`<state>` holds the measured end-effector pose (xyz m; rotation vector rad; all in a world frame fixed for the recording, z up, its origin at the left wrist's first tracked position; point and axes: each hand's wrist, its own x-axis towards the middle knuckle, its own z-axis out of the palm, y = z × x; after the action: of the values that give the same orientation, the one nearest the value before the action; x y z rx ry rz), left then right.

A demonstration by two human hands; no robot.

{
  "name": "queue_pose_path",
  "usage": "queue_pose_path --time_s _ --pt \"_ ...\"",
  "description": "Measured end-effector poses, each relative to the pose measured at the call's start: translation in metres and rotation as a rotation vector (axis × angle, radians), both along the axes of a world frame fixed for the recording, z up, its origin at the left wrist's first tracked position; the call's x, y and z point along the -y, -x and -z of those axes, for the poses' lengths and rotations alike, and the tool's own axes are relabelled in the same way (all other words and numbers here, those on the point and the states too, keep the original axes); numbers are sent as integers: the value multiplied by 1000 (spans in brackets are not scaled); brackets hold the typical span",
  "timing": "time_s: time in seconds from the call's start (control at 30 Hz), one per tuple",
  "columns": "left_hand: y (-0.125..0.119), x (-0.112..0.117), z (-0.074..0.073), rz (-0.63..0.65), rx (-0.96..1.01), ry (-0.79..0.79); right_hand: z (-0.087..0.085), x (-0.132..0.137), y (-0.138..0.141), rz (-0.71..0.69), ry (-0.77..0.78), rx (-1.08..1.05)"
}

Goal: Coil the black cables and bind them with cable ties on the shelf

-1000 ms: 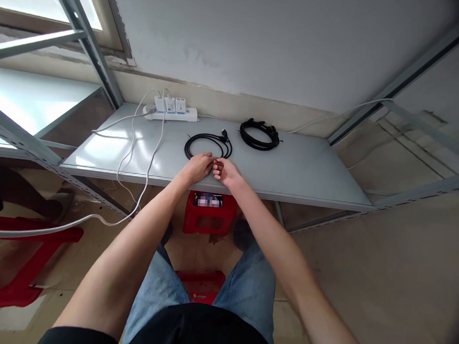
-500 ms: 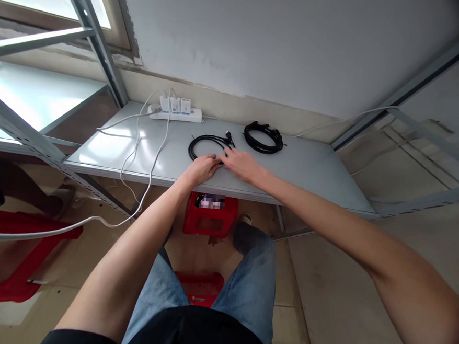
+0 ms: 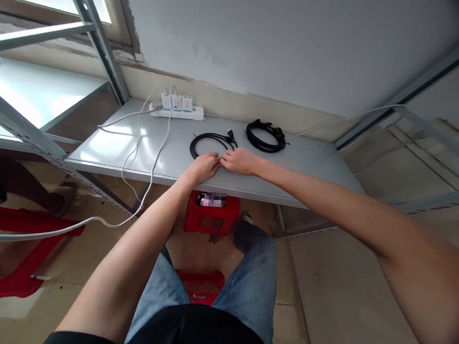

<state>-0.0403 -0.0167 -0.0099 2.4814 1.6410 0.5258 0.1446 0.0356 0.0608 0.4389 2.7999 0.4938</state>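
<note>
A thin black cable (image 3: pixel 206 136) lies in a loose loop on the grey metal shelf (image 3: pixel 304 167), its connector end (image 3: pixel 230 134) on the loop's right side. At the loop's near edge, my left hand (image 3: pixel 205 167) is closed on the cable, knuckles up. Right beside it, my right hand (image 3: pixel 238 160) pinches the same cable, with its fingertips meeting those of the left. The fingers cover the stretch of cable between them. Behind and to the right rests a second, thicker coil of black cable (image 3: pixel 265 136), untouched.
A white power strip (image 3: pixel 182 112) with several plugged-in adapters stands by the wall. White cords (image 3: pixel 160 154) run from it over the shelf's front edge. Metal posts (image 3: pixel 101 37) frame the shelf. Below is a red stool (image 3: pixel 210 225); another person's leg (image 3: pixel 36 182) shows at left.
The right hand has shifted slightly, its fingers drawn closer together beside the left hand. The view has moved a little; the cable loop lies much as before.
</note>
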Motion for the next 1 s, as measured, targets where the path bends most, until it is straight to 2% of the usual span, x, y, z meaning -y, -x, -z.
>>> queue_pose_path --time_s 0.13,0.23,0.33,0.47,0.53,0.6,0.67,0.73,0.93,1.0 --pt "0 -2 3 9 15 -9 10 12 1 289 82 -123" --pt "1 -2 3 16 22 -12 19 18 1 520 198 -349" --pt "1 -1 2 24 21 -3 27 22 5 728 466 -641" --pt "1 -1 2 27 9 -7 29 26 15 1072 940 -1002" --pt "1 -1 2 23 7 -15 26 27 18 1242 1145 -1109" --pt "1 -2 3 23 6 -19 22 26 19 1336 1268 -1143" --pt "1 -2 3 24 7 -19 20 24 16 1355 1292 -1140" --pt "1 -2 4 20 15 -18 21 21 12 1317 1256 -1130" --pt "1 -2 4 17 20 -19 31 17 -2 1028 987 -1103" --pt "1 -2 5 15 20 -21 33 18 -3 999 964 -1103"
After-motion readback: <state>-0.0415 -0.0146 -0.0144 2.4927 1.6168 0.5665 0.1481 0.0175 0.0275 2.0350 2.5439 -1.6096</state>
